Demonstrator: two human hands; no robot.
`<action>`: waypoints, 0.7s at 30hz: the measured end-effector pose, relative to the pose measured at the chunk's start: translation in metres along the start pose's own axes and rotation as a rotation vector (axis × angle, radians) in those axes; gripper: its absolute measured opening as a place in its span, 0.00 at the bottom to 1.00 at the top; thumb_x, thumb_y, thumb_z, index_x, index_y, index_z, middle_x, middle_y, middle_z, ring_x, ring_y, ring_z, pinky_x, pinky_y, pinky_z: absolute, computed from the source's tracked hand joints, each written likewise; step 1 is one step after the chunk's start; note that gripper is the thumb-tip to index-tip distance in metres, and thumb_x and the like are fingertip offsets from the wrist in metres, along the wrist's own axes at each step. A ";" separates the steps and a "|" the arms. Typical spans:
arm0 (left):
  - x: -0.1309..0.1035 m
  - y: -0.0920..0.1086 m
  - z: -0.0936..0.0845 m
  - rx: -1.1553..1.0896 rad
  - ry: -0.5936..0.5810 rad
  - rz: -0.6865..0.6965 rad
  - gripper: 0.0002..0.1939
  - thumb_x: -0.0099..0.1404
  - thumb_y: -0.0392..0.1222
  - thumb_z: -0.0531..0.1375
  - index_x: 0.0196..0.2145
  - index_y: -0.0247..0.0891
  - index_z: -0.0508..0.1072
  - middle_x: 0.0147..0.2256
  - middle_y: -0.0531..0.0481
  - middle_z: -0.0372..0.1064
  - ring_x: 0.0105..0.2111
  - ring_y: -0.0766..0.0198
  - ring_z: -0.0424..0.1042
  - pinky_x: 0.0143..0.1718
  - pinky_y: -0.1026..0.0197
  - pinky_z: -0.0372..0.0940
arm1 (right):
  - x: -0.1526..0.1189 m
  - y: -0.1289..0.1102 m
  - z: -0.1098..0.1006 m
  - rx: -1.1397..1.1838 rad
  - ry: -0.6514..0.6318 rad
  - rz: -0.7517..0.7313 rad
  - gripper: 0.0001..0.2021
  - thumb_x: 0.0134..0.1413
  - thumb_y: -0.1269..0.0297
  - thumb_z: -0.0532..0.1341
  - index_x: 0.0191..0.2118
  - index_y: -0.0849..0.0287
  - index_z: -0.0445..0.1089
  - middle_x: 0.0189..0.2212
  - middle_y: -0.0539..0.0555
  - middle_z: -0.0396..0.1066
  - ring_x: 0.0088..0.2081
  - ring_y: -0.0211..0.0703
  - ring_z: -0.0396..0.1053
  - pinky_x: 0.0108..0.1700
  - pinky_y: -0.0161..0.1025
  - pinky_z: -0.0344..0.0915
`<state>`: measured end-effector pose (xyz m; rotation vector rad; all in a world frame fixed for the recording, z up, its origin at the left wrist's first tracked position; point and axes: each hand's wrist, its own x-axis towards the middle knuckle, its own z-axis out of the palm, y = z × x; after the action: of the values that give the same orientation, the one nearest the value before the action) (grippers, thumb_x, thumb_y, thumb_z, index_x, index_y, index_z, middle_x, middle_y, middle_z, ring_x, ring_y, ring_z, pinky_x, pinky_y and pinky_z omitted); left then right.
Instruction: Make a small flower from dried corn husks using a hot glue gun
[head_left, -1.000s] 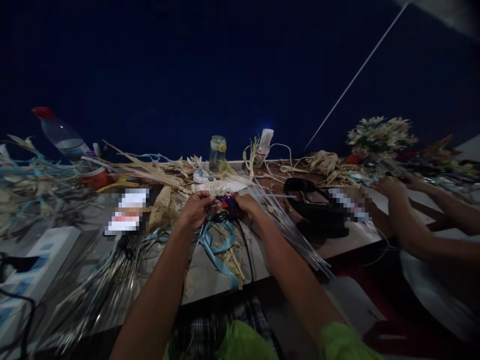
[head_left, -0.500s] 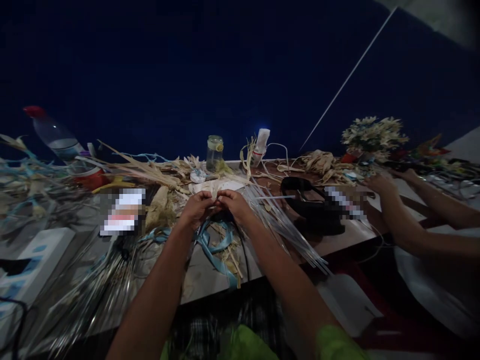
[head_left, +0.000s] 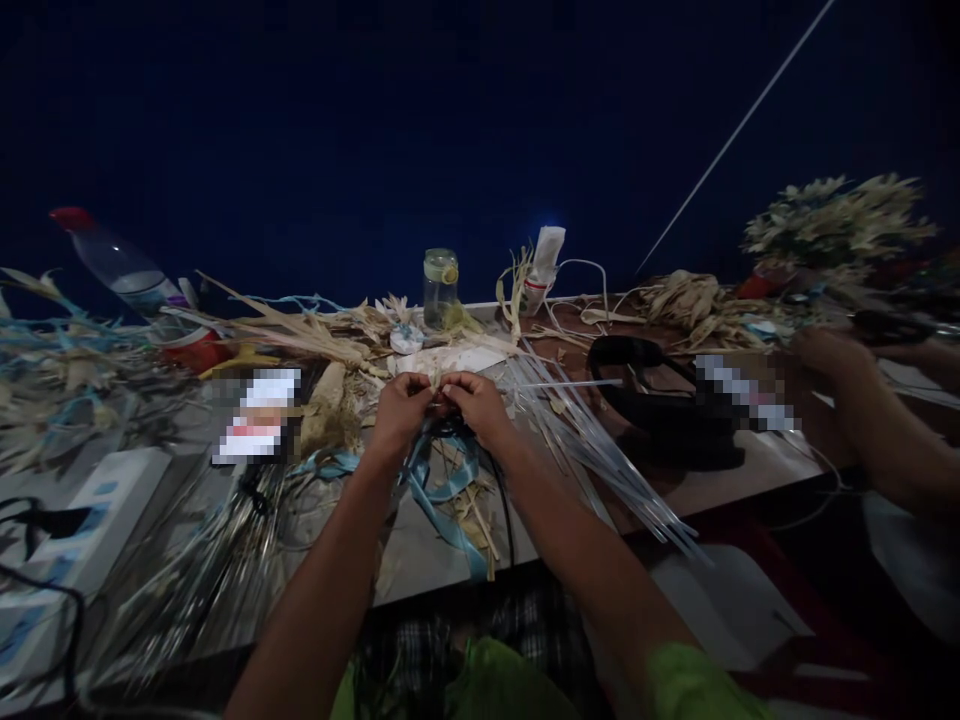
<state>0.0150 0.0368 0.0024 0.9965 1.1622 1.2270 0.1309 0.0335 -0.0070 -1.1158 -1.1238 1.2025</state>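
Note:
My left hand (head_left: 401,408) and my right hand (head_left: 474,405) meet over the middle of the table, fingers pinched together. Between the fingertips is a small pale piece of dry husk (head_left: 435,379), mostly covered by them. Just below the hands lies a looped light-blue ribbon (head_left: 469,550), with husk scraps (head_left: 480,515) beside it. A dark cable (head_left: 508,510) runs down past my right wrist. Beyond the fingers a white sheet (head_left: 480,358) lies under loose husk strips. Clear thin sticks (head_left: 630,475) are spread to the right of my right hand.
Behind stand a lidded jar (head_left: 440,290) and a white cup (head_left: 538,290). Left are a tilted bottle (head_left: 124,270), a blurred-out phone (head_left: 259,415), a power strip (head_left: 97,520) and metal wires (head_left: 195,570). Right lie a black strap-like object (head_left: 675,425), a husk bundle (head_left: 682,300) and another person's arm (head_left: 885,430).
The view has shifted, so items on the right sit farther right in the picture. My hands stay pinched together on the pale piece. The other person's hands have moved toward the right edge.

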 end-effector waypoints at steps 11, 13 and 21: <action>-0.003 -0.002 0.005 0.644 0.235 0.295 0.05 0.51 0.35 0.54 0.28 0.35 0.68 0.26 0.50 0.67 0.27 0.66 0.66 0.31 0.63 0.60 | -0.007 0.005 0.011 -0.178 0.137 -0.119 0.12 0.41 0.63 0.57 0.32 0.61 0.73 0.32 0.53 0.72 0.35 0.41 0.68 0.40 0.38 0.63; -0.004 -0.003 0.005 0.708 0.228 0.335 0.06 0.53 0.35 0.53 0.29 0.35 0.69 0.28 0.49 0.69 0.29 0.64 0.67 0.34 0.62 0.60 | -0.008 0.004 0.012 -0.159 0.147 -0.100 0.12 0.41 0.63 0.57 0.32 0.61 0.73 0.31 0.52 0.72 0.35 0.40 0.67 0.39 0.37 0.63; -0.012 0.004 0.008 0.854 0.083 0.445 0.09 0.56 0.36 0.51 0.29 0.36 0.71 0.30 0.45 0.69 0.32 0.61 0.66 0.38 0.60 0.58 | -0.006 0.009 0.007 -0.130 0.149 -0.055 0.12 0.41 0.62 0.57 0.32 0.61 0.72 0.29 0.51 0.72 0.32 0.39 0.66 0.36 0.35 0.62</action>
<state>0.0226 0.0252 0.0092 1.9314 1.6350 1.1077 0.1229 0.0279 -0.0150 -1.2443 -1.1231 0.9973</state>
